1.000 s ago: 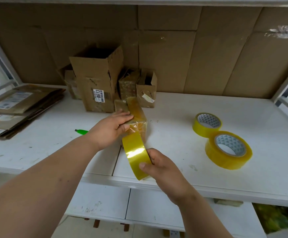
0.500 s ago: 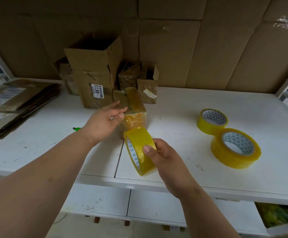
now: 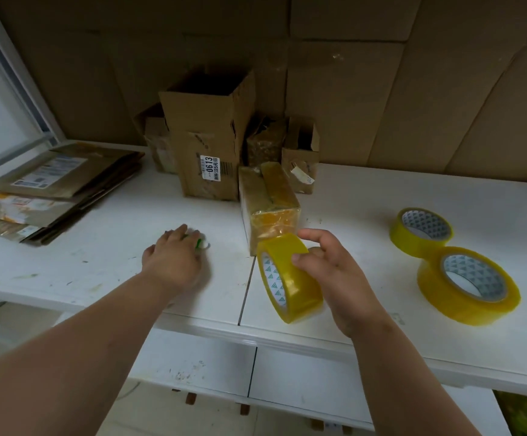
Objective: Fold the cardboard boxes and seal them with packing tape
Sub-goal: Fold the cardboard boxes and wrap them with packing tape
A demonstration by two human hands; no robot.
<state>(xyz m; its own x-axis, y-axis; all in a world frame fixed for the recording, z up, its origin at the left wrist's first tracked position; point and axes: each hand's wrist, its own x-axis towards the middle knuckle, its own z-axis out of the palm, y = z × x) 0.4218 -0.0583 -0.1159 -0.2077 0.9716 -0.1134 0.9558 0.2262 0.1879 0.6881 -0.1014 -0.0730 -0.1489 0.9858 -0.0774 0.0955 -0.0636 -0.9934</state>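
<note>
A small cardboard box (image 3: 268, 199) wrapped in yellow tape lies on the white table (image 3: 366, 196), just in front of the open boxes. My right hand (image 3: 340, 278) grips a yellow tape roll (image 3: 299, 294) standing on its edge against the near end of that box, with a strip of tape running from roll to box. My left hand (image 3: 174, 262) is on the table to the left, its fingers closed over a small green tool (image 3: 198, 242); the view there is blurred.
A tall open cardboard box (image 3: 207, 133) with a 0613 label stands at the back, with smaller open boxes (image 3: 299, 152) beside it. Flattened cardboard (image 3: 51, 190) is stacked at the left. Two more yellow tape rolls (image 3: 413, 243) (image 3: 444, 303) lie at the right.
My left hand let go of the taped box and moved left and down onto the green tool. My right hand lowered the tape roll to the table at the box's near end.
</note>
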